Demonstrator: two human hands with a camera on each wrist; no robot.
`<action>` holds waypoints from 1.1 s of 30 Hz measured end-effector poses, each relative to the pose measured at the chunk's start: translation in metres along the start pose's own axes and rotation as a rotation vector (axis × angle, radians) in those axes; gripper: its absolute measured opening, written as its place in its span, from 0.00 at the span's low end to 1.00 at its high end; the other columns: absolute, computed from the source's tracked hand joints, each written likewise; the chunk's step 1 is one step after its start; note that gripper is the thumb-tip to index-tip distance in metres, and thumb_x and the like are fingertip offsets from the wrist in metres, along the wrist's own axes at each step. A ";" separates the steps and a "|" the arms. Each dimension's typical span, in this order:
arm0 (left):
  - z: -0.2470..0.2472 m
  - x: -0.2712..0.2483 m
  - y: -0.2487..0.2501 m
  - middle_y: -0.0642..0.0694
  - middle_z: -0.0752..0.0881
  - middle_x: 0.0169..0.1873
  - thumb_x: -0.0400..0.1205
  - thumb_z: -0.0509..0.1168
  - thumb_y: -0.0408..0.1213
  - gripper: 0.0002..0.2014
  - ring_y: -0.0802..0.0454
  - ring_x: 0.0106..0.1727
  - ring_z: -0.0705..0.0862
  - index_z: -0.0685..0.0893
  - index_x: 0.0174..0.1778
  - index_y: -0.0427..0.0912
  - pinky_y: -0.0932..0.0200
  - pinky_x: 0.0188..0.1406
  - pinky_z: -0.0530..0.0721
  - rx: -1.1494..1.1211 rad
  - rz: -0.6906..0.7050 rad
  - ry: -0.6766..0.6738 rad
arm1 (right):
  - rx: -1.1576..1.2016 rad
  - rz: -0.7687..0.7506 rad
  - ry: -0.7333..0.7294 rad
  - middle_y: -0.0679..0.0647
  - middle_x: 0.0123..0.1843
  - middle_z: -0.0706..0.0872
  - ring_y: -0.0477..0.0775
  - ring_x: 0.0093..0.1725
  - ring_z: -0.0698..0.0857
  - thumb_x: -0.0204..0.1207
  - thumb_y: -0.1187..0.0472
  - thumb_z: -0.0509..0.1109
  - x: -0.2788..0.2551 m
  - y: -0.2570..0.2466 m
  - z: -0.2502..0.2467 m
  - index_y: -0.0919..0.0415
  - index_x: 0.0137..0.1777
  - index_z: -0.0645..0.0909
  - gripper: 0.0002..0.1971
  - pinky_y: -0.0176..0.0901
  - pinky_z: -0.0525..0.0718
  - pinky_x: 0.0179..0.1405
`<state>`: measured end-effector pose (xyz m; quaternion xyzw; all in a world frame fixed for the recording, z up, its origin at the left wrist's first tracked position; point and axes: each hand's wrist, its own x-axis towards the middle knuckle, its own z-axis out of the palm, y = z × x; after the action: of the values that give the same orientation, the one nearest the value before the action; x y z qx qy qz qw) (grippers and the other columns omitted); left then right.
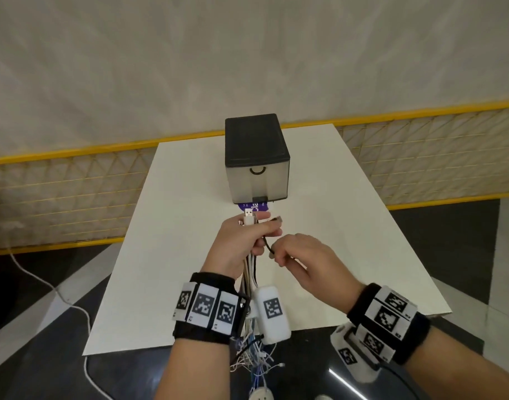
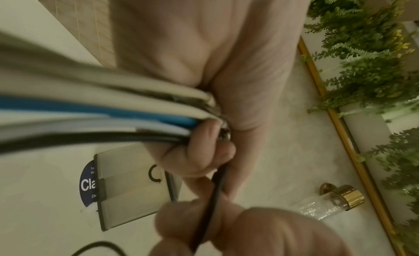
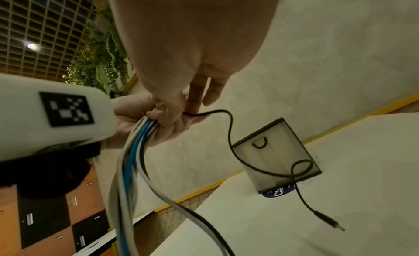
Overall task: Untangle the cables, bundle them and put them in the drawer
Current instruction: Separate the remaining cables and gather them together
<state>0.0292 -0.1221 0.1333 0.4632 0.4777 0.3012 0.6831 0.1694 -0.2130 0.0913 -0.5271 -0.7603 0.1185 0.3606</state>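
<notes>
My left hand (image 1: 259, 235) grips a bundle of white, blue and black cables (image 1: 252, 269) above the white table (image 1: 184, 197). A white USB plug (image 1: 249, 218) sticks up out of the fist. In the left wrist view the bundle (image 2: 113, 107) runs into my curled left fingers (image 2: 204, 148). My right hand (image 1: 276, 255) pinches a thin black cable (image 1: 267, 245) just right of the bundle. This thin cable (image 3: 231, 134) droops in a loop and ends in a jack plug (image 3: 328, 222). The small drawer box (image 1: 257, 163), black on top with a translucent front, stands shut behind the hands.
A purple sticker (image 1: 254, 207) lies under the drawer's front edge. Loose cable ends (image 1: 256, 362) hang below the table's near edge. A white cord (image 1: 45, 284) trails on the dark floor at left. A yellow-framed mesh fence (image 1: 74, 192) runs behind the table.
</notes>
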 end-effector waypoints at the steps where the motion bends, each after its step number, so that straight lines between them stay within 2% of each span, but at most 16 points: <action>1: 0.001 -0.001 0.001 0.40 0.91 0.36 0.77 0.75 0.28 0.13 0.59 0.21 0.73 0.87 0.57 0.35 0.67 0.20 0.69 -0.017 0.031 0.019 | 0.016 0.034 -0.003 0.44 0.46 0.84 0.49 0.44 0.82 0.79 0.70 0.64 -0.001 0.000 0.000 0.51 0.47 0.73 0.11 0.44 0.78 0.48; 4: -0.001 -0.003 0.005 0.47 0.85 0.29 0.81 0.70 0.27 0.08 0.57 0.23 0.70 0.88 0.54 0.38 0.66 0.20 0.66 -0.184 0.160 0.139 | 0.256 0.234 -0.048 0.42 0.44 0.81 0.48 0.36 0.80 0.85 0.62 0.60 -0.014 0.002 0.003 0.45 0.62 0.69 0.12 0.36 0.79 0.41; 6: -0.007 -0.004 0.009 0.49 0.79 0.27 0.83 0.67 0.26 0.10 0.58 0.23 0.67 0.87 0.58 0.39 0.66 0.20 0.64 -0.274 0.240 0.203 | 0.254 0.283 -0.121 0.43 0.40 0.78 0.44 0.36 0.78 0.86 0.62 0.55 -0.032 0.007 0.011 0.46 0.69 0.68 0.15 0.31 0.77 0.42; 10: -0.012 -0.013 0.012 0.50 0.76 0.28 0.85 0.65 0.29 0.12 0.58 0.24 0.68 0.88 0.60 0.45 0.66 0.21 0.68 -0.279 0.376 0.261 | 0.232 0.314 -0.286 0.46 0.37 0.73 0.47 0.38 0.73 0.85 0.64 0.53 -0.076 0.022 0.042 0.41 0.64 0.73 0.18 0.38 0.73 0.46; 12: -0.010 -0.019 0.013 0.51 0.76 0.27 0.85 0.66 0.32 0.11 0.58 0.24 0.68 0.87 0.61 0.45 0.66 0.21 0.69 -0.287 0.426 0.259 | 0.102 0.278 -0.284 0.48 0.34 0.71 0.55 0.39 0.68 0.83 0.56 0.55 -0.087 0.027 0.057 0.47 0.56 0.81 0.13 0.45 0.68 0.45; 14: -0.008 -0.026 0.013 0.52 0.76 0.27 0.85 0.67 0.35 0.10 0.58 0.25 0.69 0.87 0.61 0.44 0.66 0.22 0.70 -0.277 0.454 0.242 | 0.079 0.357 -0.353 0.49 0.33 0.71 0.57 0.40 0.66 0.82 0.49 0.54 -0.096 0.032 0.066 0.53 0.50 0.84 0.17 0.47 0.66 0.44; 16: -0.006 -0.035 0.014 0.53 0.76 0.27 0.85 0.67 0.37 0.08 0.58 0.25 0.69 0.87 0.59 0.45 0.66 0.22 0.70 -0.273 0.487 0.210 | 0.145 0.448 -0.428 0.49 0.32 0.73 0.53 0.36 0.69 0.83 0.50 0.52 -0.100 0.029 0.070 0.54 0.48 0.82 0.17 0.41 0.70 0.39; 19: -0.004 -0.047 0.018 0.52 0.76 0.29 0.84 0.67 0.36 0.07 0.59 0.26 0.70 0.88 0.55 0.47 0.65 0.23 0.70 -0.281 0.536 0.177 | 0.253 0.664 -0.543 0.49 0.35 0.73 0.45 0.32 0.70 0.86 0.53 0.48 -0.101 0.023 0.068 0.56 0.54 0.79 0.17 0.30 0.71 0.30; 21: -0.005 -0.053 0.020 0.51 0.76 0.31 0.84 0.68 0.34 0.07 0.58 0.27 0.70 0.89 0.53 0.49 0.65 0.23 0.71 -0.249 0.563 0.136 | 0.226 0.696 -0.658 0.52 0.44 0.79 0.48 0.40 0.78 0.87 0.54 0.50 -0.105 0.023 0.066 0.56 0.61 0.77 0.16 0.33 0.78 0.39; 23: -0.006 -0.060 0.019 0.50 0.77 0.34 0.83 0.69 0.33 0.08 0.57 0.27 0.70 0.90 0.50 0.53 0.65 0.23 0.71 -0.160 0.593 0.079 | 0.052 0.591 -0.724 0.54 0.58 0.82 0.52 0.56 0.82 0.85 0.52 0.58 -0.106 0.025 0.061 0.56 0.69 0.73 0.16 0.44 0.80 0.59; 24: -0.006 -0.063 0.017 0.50 0.78 0.34 0.83 0.70 0.33 0.09 0.56 0.27 0.70 0.90 0.49 0.54 0.64 0.23 0.71 -0.110 0.604 0.059 | 0.001 0.566 -0.690 0.52 0.63 0.81 0.50 0.60 0.81 0.81 0.47 0.63 -0.102 0.022 0.054 0.55 0.72 0.71 0.22 0.46 0.79 0.65; 26: -0.004 -0.069 0.010 0.52 0.79 0.34 0.82 0.70 0.30 0.11 0.55 0.26 0.70 0.89 0.48 0.53 0.63 0.23 0.71 -0.025 0.612 0.043 | 0.036 0.526 -0.459 0.46 0.69 0.76 0.41 0.66 0.76 0.72 0.35 0.68 -0.091 0.011 0.036 0.50 0.79 0.61 0.39 0.39 0.74 0.70; 28: 0.001 -0.076 0.002 0.54 0.79 0.33 0.82 0.70 0.29 0.11 0.54 0.27 0.70 0.88 0.49 0.53 0.62 0.24 0.72 0.031 0.616 0.036 | 0.177 0.451 -0.209 0.42 0.76 0.66 0.35 0.74 0.67 0.65 0.33 0.73 -0.072 -0.004 0.015 0.46 0.83 0.50 0.51 0.33 0.65 0.75; 29: 0.005 -0.079 -0.001 0.54 0.79 0.33 0.82 0.70 0.29 0.11 0.54 0.27 0.71 0.87 0.50 0.53 0.61 0.25 0.73 0.057 0.619 0.023 | 0.243 0.419 -0.149 0.41 0.78 0.62 0.34 0.77 0.63 0.64 0.35 0.76 -0.062 -0.013 0.007 0.46 0.83 0.48 0.53 0.31 0.61 0.76; 31: 0.013 -0.085 -0.005 0.51 0.79 0.34 0.82 0.69 0.28 0.12 0.53 0.29 0.74 0.84 0.51 0.52 0.60 0.27 0.75 0.102 0.629 -0.006 | 0.308 0.362 -0.079 0.43 0.74 0.70 0.32 0.74 0.67 0.65 0.45 0.79 -0.040 -0.031 0.000 0.47 0.80 0.59 0.45 0.29 0.65 0.74; 33: 0.020 -0.088 -0.002 0.48 0.79 0.36 0.82 0.69 0.28 0.12 0.52 0.31 0.76 0.83 0.50 0.52 0.62 0.28 0.78 0.131 0.643 -0.001 | 0.243 0.346 -0.078 0.41 0.56 0.85 0.32 0.58 0.81 0.69 0.48 0.78 -0.021 -0.044 -0.011 0.46 0.62 0.78 0.22 0.34 0.78 0.61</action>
<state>0.0157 -0.2045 0.1664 0.6333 0.3248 0.4700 0.5221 0.1485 -0.2521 0.1149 -0.5973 -0.6521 0.2898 0.3661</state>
